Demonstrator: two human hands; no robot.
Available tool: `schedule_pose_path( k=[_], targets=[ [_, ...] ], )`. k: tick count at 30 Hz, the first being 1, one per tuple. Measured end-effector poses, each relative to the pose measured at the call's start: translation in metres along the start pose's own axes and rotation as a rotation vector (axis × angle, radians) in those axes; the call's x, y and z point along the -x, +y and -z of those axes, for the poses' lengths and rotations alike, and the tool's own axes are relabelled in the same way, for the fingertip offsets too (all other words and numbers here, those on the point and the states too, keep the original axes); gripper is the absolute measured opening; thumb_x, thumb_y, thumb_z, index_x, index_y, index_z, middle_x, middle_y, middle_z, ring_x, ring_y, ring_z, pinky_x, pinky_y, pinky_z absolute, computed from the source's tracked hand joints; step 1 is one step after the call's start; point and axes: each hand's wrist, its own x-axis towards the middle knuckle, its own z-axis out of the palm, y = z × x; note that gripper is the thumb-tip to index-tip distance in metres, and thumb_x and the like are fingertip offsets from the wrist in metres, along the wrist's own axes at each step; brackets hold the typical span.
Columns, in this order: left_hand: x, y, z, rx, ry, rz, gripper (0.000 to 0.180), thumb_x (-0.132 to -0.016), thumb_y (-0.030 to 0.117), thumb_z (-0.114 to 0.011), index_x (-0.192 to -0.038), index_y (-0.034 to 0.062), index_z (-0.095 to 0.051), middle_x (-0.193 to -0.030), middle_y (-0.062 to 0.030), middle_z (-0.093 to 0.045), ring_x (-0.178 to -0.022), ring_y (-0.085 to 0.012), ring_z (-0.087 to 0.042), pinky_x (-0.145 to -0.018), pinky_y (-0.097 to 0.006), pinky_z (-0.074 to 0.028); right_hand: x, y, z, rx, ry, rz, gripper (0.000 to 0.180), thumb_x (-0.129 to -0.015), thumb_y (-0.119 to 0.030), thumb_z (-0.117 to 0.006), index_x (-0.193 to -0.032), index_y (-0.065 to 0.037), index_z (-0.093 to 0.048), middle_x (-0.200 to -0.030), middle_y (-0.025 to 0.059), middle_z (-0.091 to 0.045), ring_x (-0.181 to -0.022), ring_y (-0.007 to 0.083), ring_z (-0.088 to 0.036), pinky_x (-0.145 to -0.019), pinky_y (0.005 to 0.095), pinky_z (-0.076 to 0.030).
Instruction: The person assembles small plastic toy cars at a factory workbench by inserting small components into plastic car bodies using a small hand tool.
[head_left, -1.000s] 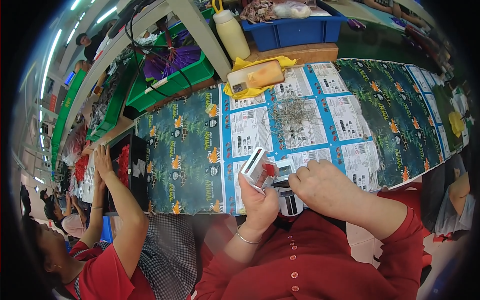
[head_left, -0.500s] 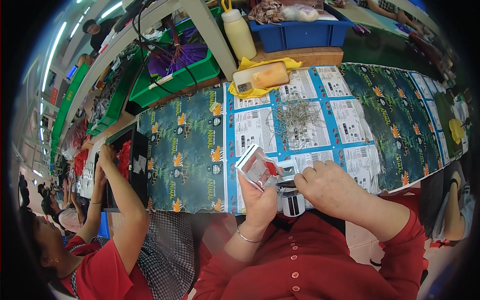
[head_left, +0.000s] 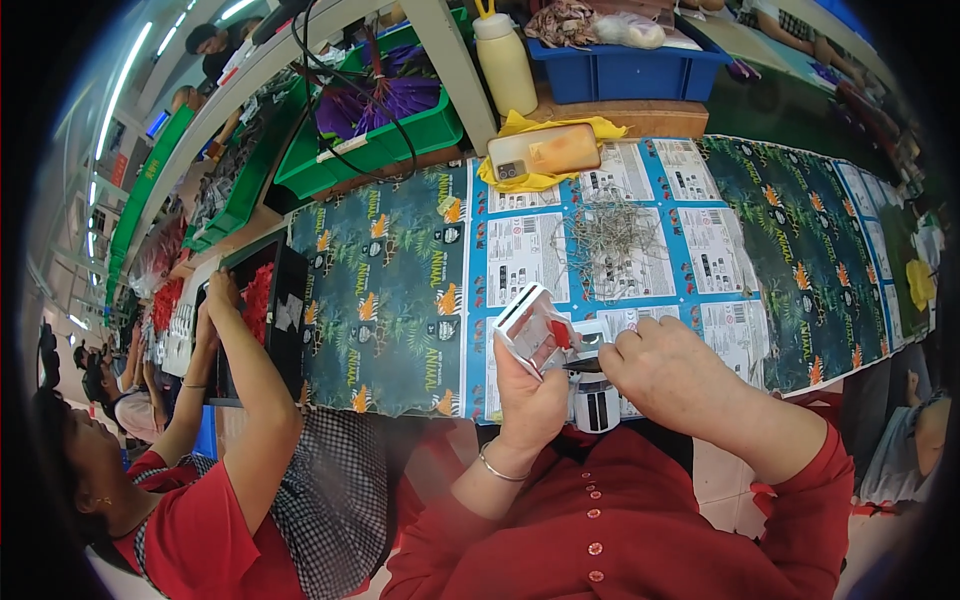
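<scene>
My left hand (head_left: 530, 405) is closed round a white plastic housing (head_left: 519, 308), tilted up with its hollow side showing. Inside it sits a red piece (head_left: 561, 334) among clear or pale parts. My right hand (head_left: 660, 368) grips a dark pointed tool (head_left: 583, 366), whose tip reaches the housing's lower edge by my left thumb; its handle is hidden in my fist, so its exact kind does not show. Below and between my hands is a white part with black stripes (head_left: 598, 410). Whether it joins the housing cannot be made out.
Thin metal wires (head_left: 615, 245) lie in a loose pile on the printed sheets (head_left: 400, 300) covering the table. Beyond are a phone (head_left: 545, 150) on yellow cloth, a cream bottle (head_left: 507, 70), a blue bin (head_left: 630, 75) and a green crate (head_left: 300, 170). A co-worker (head_left: 240, 400) works close at left.
The whole view has shifted slightly, so the table things sit a little farther right. Both hands keep their grips, and the tool tip stays at the housing.
</scene>
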Motion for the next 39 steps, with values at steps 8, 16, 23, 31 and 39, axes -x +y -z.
schedule_pose_path(
  k=[8, 16, 23, 31, 39],
  targets=[
    [-0.003, -0.005, -0.002, 0.044, -0.002, 0.003, 0.066, -0.074, -0.019, -0.039, -0.134, 0.0068, -0.027, -0.109, -0.0136, -0.052, -0.096, -0.0226, -0.06, -0.085, -0.037, -0.049, 0.003, 0.002, -0.002, -0.026, 0.013, -0.024, 0.007, -0.071, -0.012, -0.06, -0.074, -0.006, -0.058, -0.067, 0.0071, -0.059, -0.064, 0.0203, -0.06, -0.056, 0.032, -0.047],
    [0.003, -0.011, 0.011, 0.027, 0.059, -0.011, 0.068, -0.071, -0.018, -0.037, -0.134, 0.0047, -0.031, -0.113, -0.0098, -0.052, -0.101, -0.0192, -0.058, -0.093, -0.036, -0.046, -0.004, -0.003, -0.006, -0.163, 0.007, -0.047, 0.008, -0.069, -0.007, -0.059, -0.077, -0.006, -0.056, -0.071, 0.0092, -0.057, -0.07, 0.0261, -0.058, -0.062, 0.0375, -0.046],
    [-0.014, 0.007, 0.021, 0.039, -0.022, 0.041, 0.075, -0.071, -0.006, -0.048, -0.142, 0.0018, -0.025, -0.133, -0.0114, -0.04, -0.128, -0.0192, -0.035, -0.108, -0.032, -0.027, 0.003, 0.0, -0.015, -0.408, 0.009, -0.154, 0.021, -0.068, -0.003, -0.065, -0.089, -0.003, -0.058, -0.075, 0.0141, -0.057, -0.074, 0.0331, -0.057, -0.066, 0.0437, -0.045],
    [-0.043, 0.036, 0.126, -1.31, 0.365, -0.154, 0.064, -0.074, 0.011, -0.068, -0.132, 0.012, -0.04, -0.111, -0.0168, -0.047, -0.105, -0.0356, -0.049, -0.09, -0.044, -0.038, 0.054, 0.037, -0.075, -1.012, 0.218, -0.639, 0.042, -0.081, -0.001, -0.044, -0.123, 0.006, -0.049, -0.112, 0.0139, -0.056, -0.104, 0.0235, -0.053, -0.094, 0.0292, -0.037],
    [-0.055, 0.02, 0.109, -1.636, 0.209, -0.28, 0.048, -0.075, 0.026, -0.068, -0.119, 0.0105, -0.055, -0.121, -0.0221, -0.049, -0.119, -0.0381, -0.043, -0.094, -0.056, -0.035, 0.077, 0.037, -0.085, -1.149, 0.349, -0.867, 0.04, -0.094, -0.017, -0.05, -0.124, 0.008, -0.052, -0.116, 0.0167, -0.059, -0.107, 0.0255, -0.055, -0.094, 0.0346, -0.042]
  ],
)
